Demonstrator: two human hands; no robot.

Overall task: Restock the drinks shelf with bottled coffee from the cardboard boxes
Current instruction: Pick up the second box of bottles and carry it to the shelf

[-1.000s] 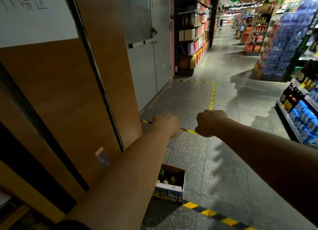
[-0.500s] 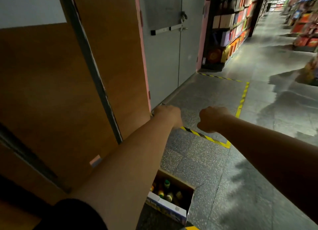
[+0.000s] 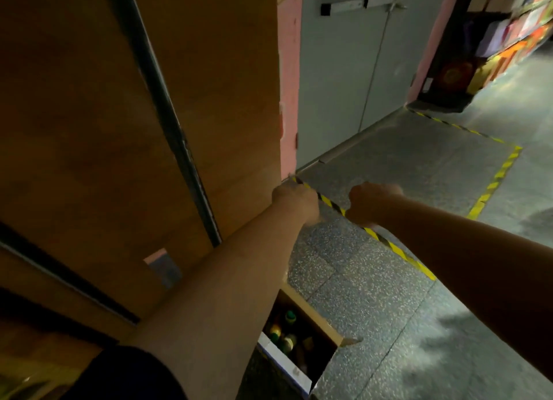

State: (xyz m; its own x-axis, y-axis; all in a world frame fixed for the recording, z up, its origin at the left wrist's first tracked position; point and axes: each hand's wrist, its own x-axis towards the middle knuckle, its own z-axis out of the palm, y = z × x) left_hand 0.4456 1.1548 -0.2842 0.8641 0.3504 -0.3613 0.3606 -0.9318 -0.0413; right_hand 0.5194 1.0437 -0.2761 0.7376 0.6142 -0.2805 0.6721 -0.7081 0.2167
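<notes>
The open cardboard box (image 3: 285, 366) sat on the speckled grey floor (image 3: 374, 295), under the left forearm. Its bottles (image 3: 288, 341) stood upright, caps up. The arm hid part of the box, so its long axis was unclear. The left hand (image 3: 294, 202) and right hand (image 3: 369, 203) were curled like fists; any grip could not be told. Striped tape (image 3: 389, 244) crossed the floor beside a brown panel (image 3: 89, 130) and grey doors (image 3: 344, 85).

The tall panel (image 3: 89, 130) looks like brown wood laminate, smooth and matt, crossed by a dark metal strip (image 3: 167, 115). The floor (image 3: 374, 280) is speckled stone, polished and catching glare. The doors (image 3: 344, 85) look like grey painted metal, matt. The box (image 3: 321, 317) is plain brown cardboard with a printed white front; the bottle caps (image 3: 289, 316) look plastic. The sleeve (image 3: 128, 372) is dark cloth.
</notes>
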